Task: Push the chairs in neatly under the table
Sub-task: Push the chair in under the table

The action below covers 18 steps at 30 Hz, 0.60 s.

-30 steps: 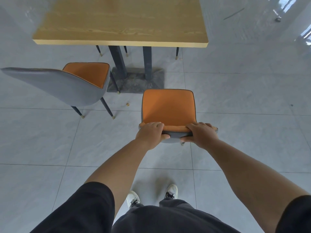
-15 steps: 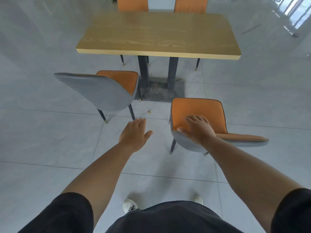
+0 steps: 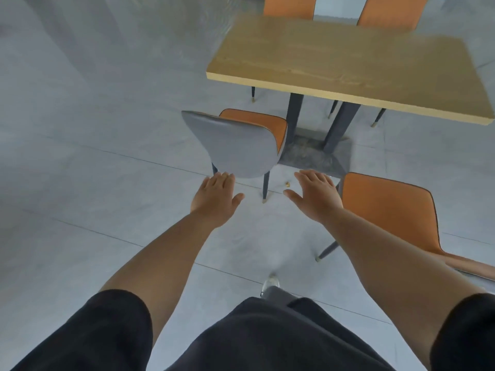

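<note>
A wooden table [image 3: 348, 57] on dark legs stands at the upper right. A chair with a grey back and orange seat [image 3: 235, 145] stands pulled out at its near left side, back towards me. A second orange chair [image 3: 388, 210] stands at the right, also out from the table. My left hand [image 3: 217, 196] reaches forward with straight fingers just below the grey back. My right hand [image 3: 313, 196] is spread open in the air beside the second chair. Neither hand holds anything.
Two more orange chairs [image 3: 289, 6] stand at the table's far side. The table's stone base [image 3: 313, 156] lies on the grey tiled floor. A small gold bit [image 3: 287, 184] lies on the floor between the chairs. My shoe [image 3: 270, 283] shows below.
Both hands have let go of the right chair's back and now reach towards the grey-backed chair. The view has swung left, so the table sits further right.
</note>
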Each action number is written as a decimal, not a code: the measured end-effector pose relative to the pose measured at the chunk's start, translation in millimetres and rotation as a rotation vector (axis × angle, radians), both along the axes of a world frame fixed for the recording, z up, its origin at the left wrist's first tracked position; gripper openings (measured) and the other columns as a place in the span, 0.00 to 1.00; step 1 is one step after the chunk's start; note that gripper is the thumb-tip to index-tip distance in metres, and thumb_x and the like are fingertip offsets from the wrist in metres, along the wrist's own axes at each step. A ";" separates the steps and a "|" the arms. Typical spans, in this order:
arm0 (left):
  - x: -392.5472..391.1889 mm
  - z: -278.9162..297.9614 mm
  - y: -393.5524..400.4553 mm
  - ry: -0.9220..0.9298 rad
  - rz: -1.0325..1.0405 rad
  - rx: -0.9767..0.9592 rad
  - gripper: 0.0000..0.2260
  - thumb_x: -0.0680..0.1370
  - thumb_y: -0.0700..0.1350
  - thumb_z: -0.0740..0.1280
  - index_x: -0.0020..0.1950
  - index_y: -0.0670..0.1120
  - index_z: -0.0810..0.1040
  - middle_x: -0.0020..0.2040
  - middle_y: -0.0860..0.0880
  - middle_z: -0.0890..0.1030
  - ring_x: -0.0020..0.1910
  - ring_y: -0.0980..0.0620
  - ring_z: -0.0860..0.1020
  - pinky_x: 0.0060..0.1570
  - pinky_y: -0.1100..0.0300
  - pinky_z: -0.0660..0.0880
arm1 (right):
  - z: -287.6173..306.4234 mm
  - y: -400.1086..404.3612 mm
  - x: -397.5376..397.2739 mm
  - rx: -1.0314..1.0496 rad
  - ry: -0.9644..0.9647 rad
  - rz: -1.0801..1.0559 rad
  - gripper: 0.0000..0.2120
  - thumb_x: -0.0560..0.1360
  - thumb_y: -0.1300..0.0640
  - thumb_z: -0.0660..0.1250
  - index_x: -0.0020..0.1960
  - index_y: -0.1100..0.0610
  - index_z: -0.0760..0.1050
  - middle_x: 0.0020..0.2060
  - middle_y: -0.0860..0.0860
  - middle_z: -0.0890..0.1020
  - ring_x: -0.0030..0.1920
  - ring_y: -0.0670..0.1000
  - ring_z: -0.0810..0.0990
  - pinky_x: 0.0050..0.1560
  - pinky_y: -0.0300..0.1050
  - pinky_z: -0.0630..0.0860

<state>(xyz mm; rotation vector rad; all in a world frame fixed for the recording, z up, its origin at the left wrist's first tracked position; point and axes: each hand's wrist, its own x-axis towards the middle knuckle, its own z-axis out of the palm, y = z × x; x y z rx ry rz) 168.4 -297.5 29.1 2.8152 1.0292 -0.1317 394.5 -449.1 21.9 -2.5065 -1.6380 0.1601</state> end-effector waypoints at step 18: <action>45.0 10.8 203.7 0.010 0.074 0.030 0.29 0.81 0.59 0.51 0.76 0.42 0.55 0.76 0.44 0.60 0.76 0.46 0.54 0.75 0.49 0.50 | 7.8 226.4 32.0 0.019 -0.025 0.139 0.31 0.76 0.36 0.54 0.69 0.57 0.67 0.69 0.53 0.71 0.71 0.56 0.64 0.70 0.55 0.59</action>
